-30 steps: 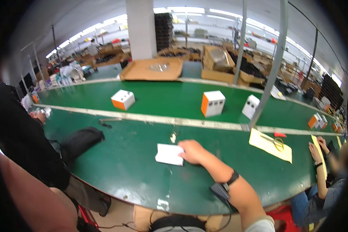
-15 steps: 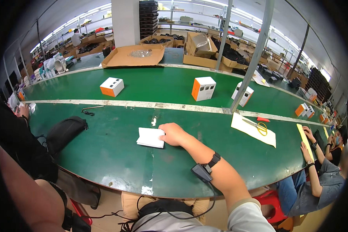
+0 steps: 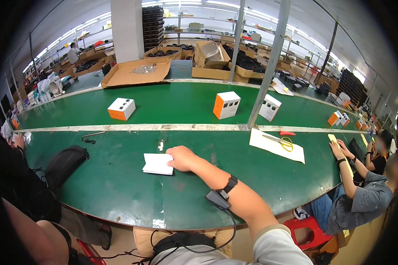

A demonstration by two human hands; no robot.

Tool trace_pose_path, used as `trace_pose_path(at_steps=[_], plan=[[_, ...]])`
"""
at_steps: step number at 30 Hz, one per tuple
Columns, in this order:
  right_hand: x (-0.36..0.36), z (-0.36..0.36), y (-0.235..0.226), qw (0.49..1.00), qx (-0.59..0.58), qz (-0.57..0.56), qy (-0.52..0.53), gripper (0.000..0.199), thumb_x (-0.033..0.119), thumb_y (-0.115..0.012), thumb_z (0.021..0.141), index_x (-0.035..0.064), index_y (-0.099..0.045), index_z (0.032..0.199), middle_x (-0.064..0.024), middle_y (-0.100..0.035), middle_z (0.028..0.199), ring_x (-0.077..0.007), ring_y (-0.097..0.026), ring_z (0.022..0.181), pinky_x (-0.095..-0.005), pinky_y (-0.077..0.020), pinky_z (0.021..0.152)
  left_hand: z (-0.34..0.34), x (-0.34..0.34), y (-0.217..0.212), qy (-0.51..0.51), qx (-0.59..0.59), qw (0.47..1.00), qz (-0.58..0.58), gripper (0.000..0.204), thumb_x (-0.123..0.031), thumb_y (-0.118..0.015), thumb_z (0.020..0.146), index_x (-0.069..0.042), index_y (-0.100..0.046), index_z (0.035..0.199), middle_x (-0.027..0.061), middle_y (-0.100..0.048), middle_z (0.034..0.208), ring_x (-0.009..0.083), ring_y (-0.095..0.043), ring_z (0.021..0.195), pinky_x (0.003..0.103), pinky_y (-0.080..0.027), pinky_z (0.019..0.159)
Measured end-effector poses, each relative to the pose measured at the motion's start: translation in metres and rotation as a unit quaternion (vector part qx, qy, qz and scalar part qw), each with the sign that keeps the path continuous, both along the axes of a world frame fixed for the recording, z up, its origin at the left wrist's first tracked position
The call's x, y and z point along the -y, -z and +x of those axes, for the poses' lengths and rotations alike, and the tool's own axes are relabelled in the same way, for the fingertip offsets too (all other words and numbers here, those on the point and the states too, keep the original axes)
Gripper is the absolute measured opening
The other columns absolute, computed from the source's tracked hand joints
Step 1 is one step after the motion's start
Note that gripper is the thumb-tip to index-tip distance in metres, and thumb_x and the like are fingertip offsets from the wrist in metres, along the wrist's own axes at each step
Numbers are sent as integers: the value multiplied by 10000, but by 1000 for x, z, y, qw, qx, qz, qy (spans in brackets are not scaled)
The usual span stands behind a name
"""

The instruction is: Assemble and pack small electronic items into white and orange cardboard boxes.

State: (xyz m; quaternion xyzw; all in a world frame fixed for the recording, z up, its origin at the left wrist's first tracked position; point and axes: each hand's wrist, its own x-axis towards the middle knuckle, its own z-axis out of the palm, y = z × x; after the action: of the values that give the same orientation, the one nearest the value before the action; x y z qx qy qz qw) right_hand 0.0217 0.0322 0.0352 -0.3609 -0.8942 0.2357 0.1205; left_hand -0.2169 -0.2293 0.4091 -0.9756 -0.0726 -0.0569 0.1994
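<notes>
On the green table, going from the left edge, a black pouch lies near a person in dark clothing, with a thin cord running away from it. Farther back, past the pale strip that divides the table lengthwise, an orange-and-white box lies flat, and a small bent metal tool rests just in front of that strip.

Toward the middle, a folded white paper lies flat on the near half of the table. The right hand rests at the paper's right edge, touching it, fingers curled together loosely over that edge; whether they pinch the sheet or only press on it cannot be told. The forearm runs down and right from the hand, wearing a black wrist strap with a small black device hanging off it on a cable. The left hand does not show.

Nothing lies between the hand and the paper. Behind them, across the strip, a second orange-and-white box stands upright, well apart. A grey metal post rises from the strip just right of it, with a third white box beside it.

Farther right, yellow-handled scissors lie on a white sheet, and a seated co-worker's hand rests on the table's right end.
</notes>
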Motion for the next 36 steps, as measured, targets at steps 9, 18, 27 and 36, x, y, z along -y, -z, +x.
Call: trace_pose_path(at_steps=[9,18,27,36], plan=[[-6,9,12,1000,-17,17,-13,392,249,-743,793,56,-690,1130,-203,-714,988,-398,-681,938,-483,-544,819,56,-7,102,-43,544,838,15,129,-100,-635,947,7,-682,1002,188,-689,915,265,-657,826,357,-538,772],[14,-10,-19,1000,-13,-19,11,289,221,-790,810,18,-714,1003,-216,-714,917,-387,-688,874,-449,-540,785,18,-129,274,-461,419,762,-179,255,-130,-776,833,-85,-703,1073,99,-667,977,302,-671,938,423,-545,796],[12,-16,-11,999,-9,-44,17,289,221,-774,827,18,-706,1020,-222,-716,1000,-396,-686,944,-454,-539,833,0,-165,361,-513,337,750,-247,263,-160,-761,825,-70,-697,1063,124,-691,1038,334,-650,1060,467,-528,894],[11,-9,-17,999,3,-33,5,292,190,-767,824,18,-702,1051,-211,-707,1000,-405,-676,934,-466,-535,825,2,-167,367,-460,438,723,-273,178,-106,-743,805,-43,-724,970,160,-702,894,353,-681,808,443,-533,735]])
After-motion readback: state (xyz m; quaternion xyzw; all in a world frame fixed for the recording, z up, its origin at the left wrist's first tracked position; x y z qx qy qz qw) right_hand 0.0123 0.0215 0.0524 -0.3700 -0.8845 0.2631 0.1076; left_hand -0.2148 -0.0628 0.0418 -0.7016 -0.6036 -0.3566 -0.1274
